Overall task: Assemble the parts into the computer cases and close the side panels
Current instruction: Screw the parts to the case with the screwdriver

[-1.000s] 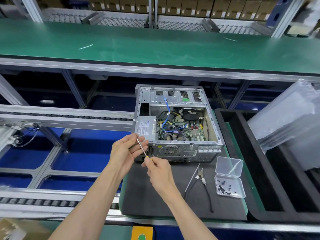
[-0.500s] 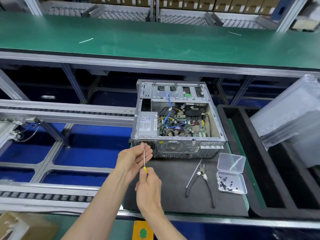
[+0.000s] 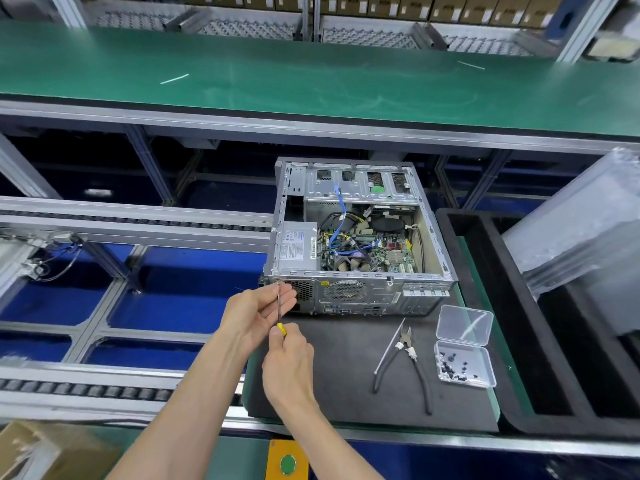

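Observation:
An open grey computer case [image 3: 360,292] lies on a dark foam mat [image 3: 346,386], its side panel off, showing the power supply [image 3: 298,245], motherboard and cables. My right hand [image 3: 289,365] grips the yellow handle of a thin screwdriver [image 3: 279,306]. The shaft points up to the case's rear top-left corner. My left hand [image 3: 258,313] steadies the shaft with its fingers beside the tip. Whether a screw sits at the tip is too small to tell.
Black-handled pliers [image 3: 405,358] and a white zip tie lie on the mat right of my hands. A clear open box of small dark screws [image 3: 462,367] sits further right. Black foam trays [image 3: 519,306] with clear plastic sheets stand at right. Roller conveyor rails run at left.
Both hands moved forward and up with the screwdriver. Its shaft swung from tilted to near upright, and its tip now meets the case's rear top-left corner.

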